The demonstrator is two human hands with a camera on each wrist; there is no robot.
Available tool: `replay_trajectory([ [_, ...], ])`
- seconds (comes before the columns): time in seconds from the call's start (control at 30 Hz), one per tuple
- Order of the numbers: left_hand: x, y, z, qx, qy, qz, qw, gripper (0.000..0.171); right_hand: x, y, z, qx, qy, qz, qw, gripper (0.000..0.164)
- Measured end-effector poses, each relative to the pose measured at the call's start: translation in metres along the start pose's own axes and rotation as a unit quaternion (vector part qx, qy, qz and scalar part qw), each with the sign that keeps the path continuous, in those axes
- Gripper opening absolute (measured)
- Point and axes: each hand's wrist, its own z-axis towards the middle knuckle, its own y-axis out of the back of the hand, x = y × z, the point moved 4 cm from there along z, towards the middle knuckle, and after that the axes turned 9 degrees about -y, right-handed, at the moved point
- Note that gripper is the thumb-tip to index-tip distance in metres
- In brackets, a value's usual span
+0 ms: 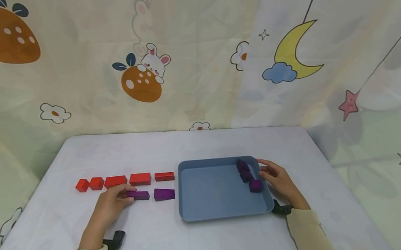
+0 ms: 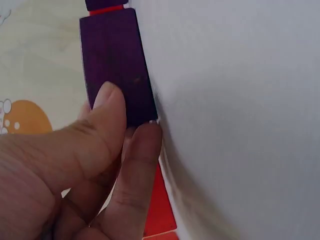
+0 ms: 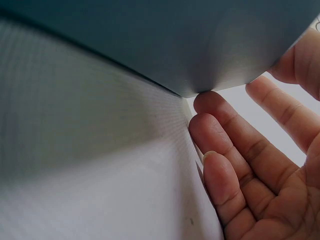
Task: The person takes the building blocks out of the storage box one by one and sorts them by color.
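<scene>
My left hand (image 1: 111,203) pinches the left end of a purple block (image 1: 140,195) between thumb and fingers. In the left wrist view the thumb lies on top of this long block (image 2: 115,60). To its right on the table is another purple block (image 1: 164,194), a tapered one. Fingertips of my right hand (image 1: 279,178) touch the right side of a blue-grey tray (image 1: 215,196). The right wrist view has those fingers nearly straight against the tray's outer wall (image 3: 150,45). Three small purple blocks (image 1: 255,186) sit inside the tray along its right side.
Several red blocks (image 1: 140,179) form a row behind the purple ones, left of the tray. All stand on a table with a white cloth (image 1: 154,244). A patterned curtain (image 1: 197,60) hangs behind the table's far edge.
</scene>
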Motion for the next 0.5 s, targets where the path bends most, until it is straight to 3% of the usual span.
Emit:
replay_trajectory([
  [0.17,-0.011,0.007,-0.003,0.012,0.007,0.033,0.9994,0.048,0.0,0.0,0.001,0.0,-0.003,0.003,1.0,0.049],
  [0.33,-0.046,0.015,-0.01,-0.022,-0.038,0.083,0.9956,0.055,0.001,0.001,0.0,-0.004,-0.003,0.001,1.0,0.049],
  [0.4,-0.066,0.014,-0.011,-0.041,-0.052,0.074,0.9951,0.056,0.001,0.001,0.0,-0.004,0.0,0.002,1.0,0.049],
  [0.5,-0.094,0.007,-0.01,-0.058,-0.061,0.025,0.9962,0.055,0.001,0.001,0.0,-0.005,0.011,0.003,1.0,0.048],
])
